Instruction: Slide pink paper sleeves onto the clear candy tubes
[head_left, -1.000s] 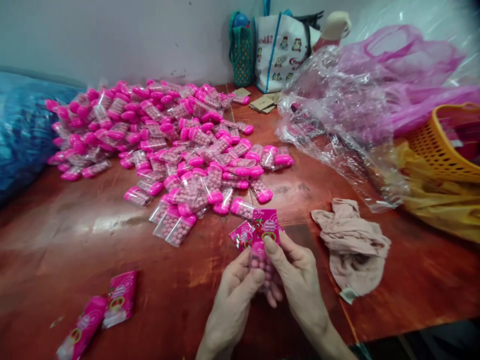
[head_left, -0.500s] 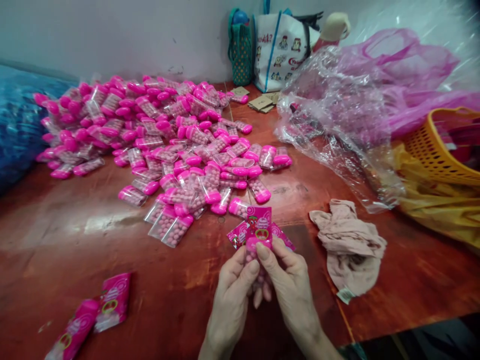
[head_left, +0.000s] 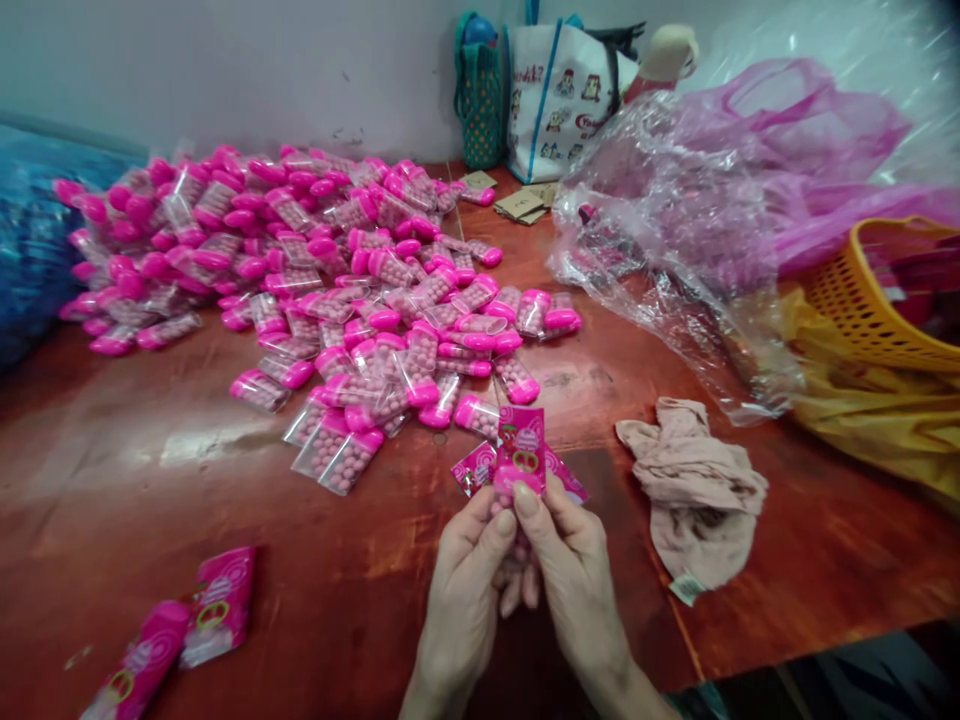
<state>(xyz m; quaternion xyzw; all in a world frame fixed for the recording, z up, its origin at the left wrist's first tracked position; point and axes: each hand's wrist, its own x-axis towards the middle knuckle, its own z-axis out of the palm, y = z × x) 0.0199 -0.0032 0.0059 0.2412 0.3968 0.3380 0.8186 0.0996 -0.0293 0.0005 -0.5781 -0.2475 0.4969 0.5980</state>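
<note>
You have a clear container of pink beads (head_left: 500, 504) between your hands, its pink cap uppermost, in front of you near the counter's (head_left: 337, 590) front edge. A printed pink sleeve (head_left: 520, 435) rises from the cap; you can't tell from here how far the cap sits inside it. Your left hand (head_left: 463, 575) and right hand (head_left: 577, 565) are close together, both clamped on the container, thumbs toward you. Just beyond your fingers, more printed sleeves (head_left: 472, 470) lie flat. Farther out, a big heap of capped containers (head_left: 360, 270) spreads across the counter, while two sleeved containers (head_left: 220, 605) lie near your left front. To your right is a crumpled pale cloth (head_left: 697, 500), with a yellow basket (head_left: 844, 290) and clear plastic (head_left: 637, 220) past it. Against the wall stand a white tote bag (head_left: 562, 110) and a green dotted pouch (head_left: 481, 110).
</note>
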